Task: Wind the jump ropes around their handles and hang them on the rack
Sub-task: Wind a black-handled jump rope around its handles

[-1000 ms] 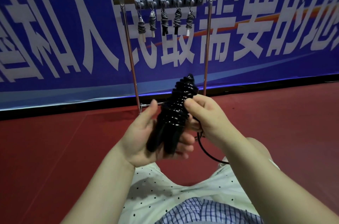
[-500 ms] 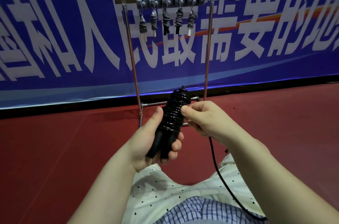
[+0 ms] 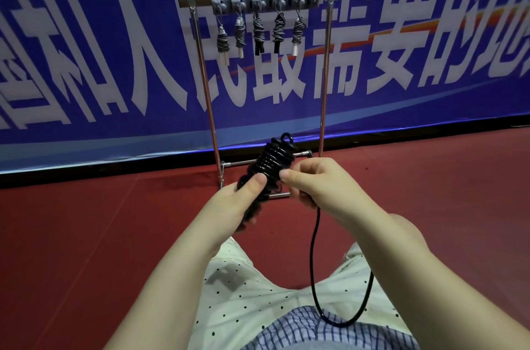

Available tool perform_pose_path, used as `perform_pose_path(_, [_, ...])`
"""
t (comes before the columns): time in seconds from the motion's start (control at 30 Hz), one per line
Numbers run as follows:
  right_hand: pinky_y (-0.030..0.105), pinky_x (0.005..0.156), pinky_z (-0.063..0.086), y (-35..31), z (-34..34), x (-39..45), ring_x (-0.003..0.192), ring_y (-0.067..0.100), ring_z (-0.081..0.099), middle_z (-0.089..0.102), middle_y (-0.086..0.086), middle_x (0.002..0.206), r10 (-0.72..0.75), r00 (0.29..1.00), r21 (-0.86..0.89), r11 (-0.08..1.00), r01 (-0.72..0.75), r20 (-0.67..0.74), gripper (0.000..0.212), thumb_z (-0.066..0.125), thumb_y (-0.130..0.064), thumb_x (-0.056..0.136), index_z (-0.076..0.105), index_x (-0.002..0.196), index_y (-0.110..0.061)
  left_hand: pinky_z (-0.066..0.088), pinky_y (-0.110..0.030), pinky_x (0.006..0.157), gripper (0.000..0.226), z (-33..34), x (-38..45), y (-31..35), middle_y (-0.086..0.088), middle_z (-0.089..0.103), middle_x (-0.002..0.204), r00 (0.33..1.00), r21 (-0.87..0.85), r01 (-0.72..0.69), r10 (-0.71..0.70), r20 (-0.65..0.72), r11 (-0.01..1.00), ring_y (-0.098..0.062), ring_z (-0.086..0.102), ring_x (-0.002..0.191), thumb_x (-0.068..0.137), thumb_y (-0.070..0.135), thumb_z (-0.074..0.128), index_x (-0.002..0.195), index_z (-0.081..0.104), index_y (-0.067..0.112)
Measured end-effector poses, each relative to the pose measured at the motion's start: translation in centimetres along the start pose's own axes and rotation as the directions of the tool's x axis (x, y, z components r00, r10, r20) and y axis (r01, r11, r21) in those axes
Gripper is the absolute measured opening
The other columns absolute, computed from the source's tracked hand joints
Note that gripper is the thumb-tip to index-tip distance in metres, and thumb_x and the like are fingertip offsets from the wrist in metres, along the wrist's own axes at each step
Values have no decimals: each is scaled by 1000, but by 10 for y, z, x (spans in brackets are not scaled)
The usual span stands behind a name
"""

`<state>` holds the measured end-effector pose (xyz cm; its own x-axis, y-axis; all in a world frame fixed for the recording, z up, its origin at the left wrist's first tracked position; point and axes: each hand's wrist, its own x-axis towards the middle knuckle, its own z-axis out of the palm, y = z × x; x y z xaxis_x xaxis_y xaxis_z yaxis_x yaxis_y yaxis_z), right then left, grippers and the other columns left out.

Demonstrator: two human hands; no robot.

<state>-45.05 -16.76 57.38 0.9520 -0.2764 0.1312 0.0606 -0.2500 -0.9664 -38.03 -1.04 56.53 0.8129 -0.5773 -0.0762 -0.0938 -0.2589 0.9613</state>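
Observation:
My left hand [image 3: 229,203] grips the black jump rope handles [image 3: 271,164], which point up and away with glossy black rope coiled round them. My right hand [image 3: 315,183] pinches the loose black rope [image 3: 315,249] just right of the coil. The free length drops from that hand, loops over my lap and runs back up under my right forearm. Behind stands the metal rack [image 3: 325,68], with several wound jump ropes [image 3: 258,31] hanging from its grey hook bar.
A blue banner with large white characters [image 3: 86,62] covers the wall behind the rack. The floor is a red mat [image 3: 71,235]. My lap in white dotted cloth [image 3: 258,301] lies at the bottom, and the rack's base bars sit just beyond my hands.
Both hands and the coiled handles have sunk lower in view. My right hand has drawn the rope round to the coil's right side, and more free rope now shows looping over my lap.

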Motion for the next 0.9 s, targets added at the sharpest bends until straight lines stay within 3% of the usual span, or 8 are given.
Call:
perform_pose_path(0.07, [23, 52, 35, 0, 1, -2, 51, 14, 43, 53, 0, 57, 20, 999, 81, 996, -23, 41, 34, 58, -35, 92, 60, 68, -11, 39, -29, 62, 68, 0, 3, -1, 2, 57, 70, 998, 101, -51, 55, -38, 994, -14, 51, 62, 66, 77, 58, 88, 62, 12])
perform_pose_path(0.13, [24, 53, 35, 0, 2, -3, 53, 13, 44, 55, 0, 61, 31, 999, 134, 990, -36, 41, 37, 52, -42, 93, 61, 71, -14, 45, -33, 70, 61, 2, 5, 1, 10, 61, 76, 994, 225, -75, 92, -67, 971, -13, 56, 69, 61, 75, 55, 90, 62, 23])
perform_pose_path(0.3, [20, 47, 32, 2, 5, -1, 48, 11, 40, 50, -4, 52, 64, 996, 67, 996, -60, -67, 47, 50, -50, 91, 54, 66, -11, 48, -30, 79, 47, 11, 2, 6, 15, 62, 94, 996, 430, -32, 66, -63, 902, -3, 59, 86, 67, 68, 58, 100, 53, 35])
perform_pose_path(0.37, [23, 48, 30, 5, 6, 0, 49, 13, 38, 47, 1, 54, 58, 995, 59, 997, -53, -82, 46, 55, -48, 89, 53, 62, -11, 47, -30, 75, 52, 13, 0, 5, 15, 61, 92, 998, 429, -18, 44, -51, 903, -3, 58, 84, 62, 71, 53, 98, 52, 34])
perform_pose_path(0.5, [25, 55, 33, 10, 7, 1, 46, 5, 43, 49, -9, 47, 25, 996, 48, 999, -21, -88, 41, 60, -40, 89, 55, 51, -25, 44, -30, 66, 42, 13, 0, 6, 14, 60, 86, 997, 495, -15, 48, -54, 869, -6, 58, 79, 65, 66, 60, 90, 50, 33])
perform_pose_path(0.67, [21, 47, 29, 17, 10, 2, 42, 6, 36, 42, -8, 46, 25, 999, 166, 986, -18, -44, 42, 59, -33, 92, 52, 51, -25, 43, -29, 63, 43, 12, 1, 3, 14, 61, 84, 1000, 541, -29, 29, 8, 841, -6, 59, 76, 64, 67, 60, 90, 51, 34])
perform_pose_path(0.8, [17, 42, 25, 21, 12, 0, 40, 4, 30, 35, -9, 47, -3, 1000, 236, 972, 10, -31, 25, 54, -33, 76, 45, 56, -22, 48, -30, 79, 37, 8, 5, -6, 15, 63, 92, 991, 429, -63, 4, 137, 901, -3, 60, 87, 75, 63, 61, 97, 54, 34])
perform_pose_path(0.9, [18, 43, 25, 21, 9, -1, 40, 3, 31, 37, -13, 46, -55, 998, 285, 957, 56, -10, 20, 55, -31, 74, 43, 64, -17, 45, -24, 68, 41, 8, 1, -3, 14, 64, 76, 977, 117, -41, 15, 211, 992, 0, 59, 69, 77, 63, 59, 92, 60, 25])
